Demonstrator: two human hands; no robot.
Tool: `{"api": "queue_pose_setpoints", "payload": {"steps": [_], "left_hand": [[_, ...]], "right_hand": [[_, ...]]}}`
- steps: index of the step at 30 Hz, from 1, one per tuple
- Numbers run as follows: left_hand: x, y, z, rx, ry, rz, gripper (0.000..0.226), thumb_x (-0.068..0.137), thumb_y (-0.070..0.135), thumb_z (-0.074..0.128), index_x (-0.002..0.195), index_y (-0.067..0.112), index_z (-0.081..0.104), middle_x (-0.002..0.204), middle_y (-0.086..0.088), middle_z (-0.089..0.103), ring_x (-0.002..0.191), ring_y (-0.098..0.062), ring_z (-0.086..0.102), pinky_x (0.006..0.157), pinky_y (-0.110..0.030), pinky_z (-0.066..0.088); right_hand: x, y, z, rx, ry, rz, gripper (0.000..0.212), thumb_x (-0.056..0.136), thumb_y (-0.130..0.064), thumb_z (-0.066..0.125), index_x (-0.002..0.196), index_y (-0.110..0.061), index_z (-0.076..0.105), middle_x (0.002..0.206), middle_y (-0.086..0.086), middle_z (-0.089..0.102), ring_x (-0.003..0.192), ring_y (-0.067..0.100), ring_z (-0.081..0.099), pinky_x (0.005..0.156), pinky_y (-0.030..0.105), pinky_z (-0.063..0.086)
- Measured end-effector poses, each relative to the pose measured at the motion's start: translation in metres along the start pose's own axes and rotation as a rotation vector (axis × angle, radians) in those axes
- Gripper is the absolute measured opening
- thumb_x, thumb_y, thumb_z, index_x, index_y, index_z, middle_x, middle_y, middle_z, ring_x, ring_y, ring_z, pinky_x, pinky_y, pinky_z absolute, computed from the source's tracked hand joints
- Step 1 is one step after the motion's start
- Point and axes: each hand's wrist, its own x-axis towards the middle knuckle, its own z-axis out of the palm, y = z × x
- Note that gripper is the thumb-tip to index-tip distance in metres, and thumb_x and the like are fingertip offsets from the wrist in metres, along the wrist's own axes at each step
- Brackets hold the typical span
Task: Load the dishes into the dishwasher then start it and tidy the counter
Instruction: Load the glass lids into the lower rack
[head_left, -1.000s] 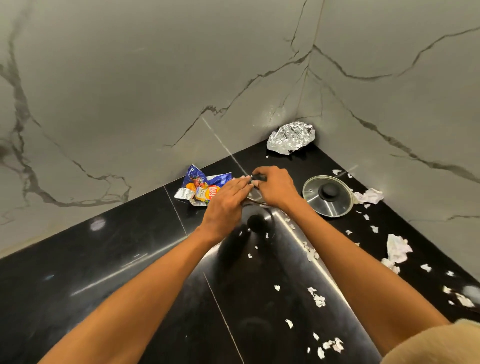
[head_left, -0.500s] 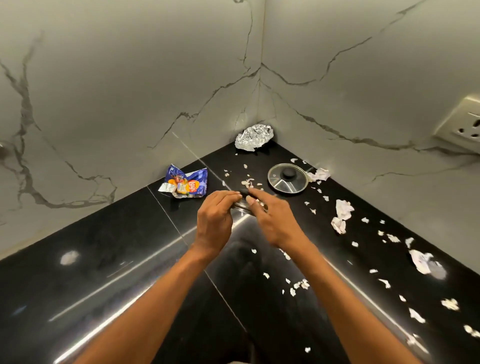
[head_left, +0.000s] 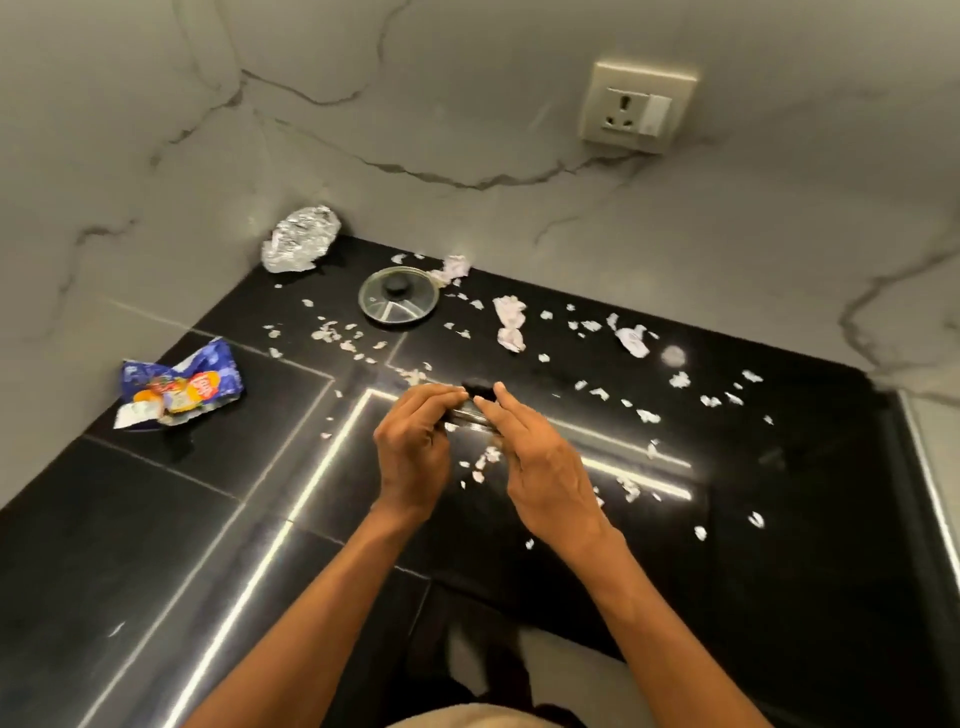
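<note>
Above the black counter (head_left: 156, 519), both of my hands carry a small glass lid (head_left: 470, 413) with a black knob. My left hand (head_left: 413, 452) grips its left rim with curled fingers. My right hand (head_left: 540, 457) holds the right side, fingertips up by the knob; its thumb is hidden. A second glass lid (head_left: 399, 295) with a black knob lies flat near the back corner. Beside it, against the wall, sits a crumpled foil ball (head_left: 301, 245). A blue crisp packet (head_left: 182, 387) lies at the left.
Torn paper scraps (head_left: 644, 415) are scattered over the counter, with crumpled paper wads (head_left: 510, 322) near the back wall. A wall socket (head_left: 639, 106) sits above. The counter ends at a right edge (head_left: 909, 467). Marble walls close the back and the left.
Both hands have drawn back from the corner toward me with the small lid. The view has swung right, so the socket and more scraps show.
</note>
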Motion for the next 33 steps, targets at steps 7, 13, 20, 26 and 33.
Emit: {"api": "queue_pose_setpoints", "payload": {"steps": [7,13,20,26,33], "left_hand": [[-0.045,0.056,0.034,-0.253,-0.180,0.035,0.029,0.082,-0.005,0.051,0.096,0.000,0.077,0.098,-0.006,0.074,0.096,-0.017,0.068,0.085,-0.035,0.058],[-0.092,0.126,0.072,-0.426,-0.416,0.179,0.040,0.072,-0.025,0.058,0.095,0.001,0.076,0.099,-0.004,0.074,0.096,-0.015,0.069,0.090,-0.028,0.055],[-0.166,0.221,0.120,-0.624,-0.668,0.386,0.042,0.069,-0.027,0.061,0.095,0.003,0.077,0.098,-0.003,0.075,0.093,-0.016,0.071,0.092,-0.043,0.056],[-0.251,0.309,0.135,-0.765,-0.833,0.524,0.035,0.079,-0.008,0.048,0.095,0.003,0.078,0.098,-0.004,0.075,0.092,-0.015,0.071,0.098,-0.037,0.053],[-0.354,0.403,0.141,-0.872,-1.058,0.638,0.037,0.079,-0.007,0.049,0.099,0.003,0.077,0.099,-0.005,0.075,0.093,-0.015,0.071,0.093,-0.029,0.055]], "right_hand": [[-0.090,0.001,-0.030,-0.207,0.223,0.185,0.067,0.079,0.017,0.063,0.138,-0.012,0.060,0.137,0.006,0.064,0.124,0.020,0.062,0.096,0.040,0.057],[-0.190,0.011,-0.066,-0.310,0.376,0.392,0.062,0.077,0.017,0.066,0.134,-0.008,0.064,0.130,0.008,0.068,0.121,0.022,0.064,0.096,0.040,0.057],[-0.324,0.009,-0.103,-0.374,0.582,0.684,0.055,0.083,0.011,0.056,0.135,-0.006,0.063,0.134,0.008,0.066,0.125,0.021,0.062,0.099,0.040,0.055],[-0.441,-0.007,-0.121,-0.440,0.672,0.915,0.050,0.090,0.002,0.062,0.139,-0.010,0.061,0.135,0.007,0.065,0.124,0.020,0.062,0.102,0.033,0.052],[-0.565,-0.028,-0.146,-0.475,0.779,1.094,0.061,0.081,0.015,0.062,0.137,-0.009,0.062,0.133,0.010,0.066,0.118,0.023,0.066,0.098,0.034,0.056]]}}
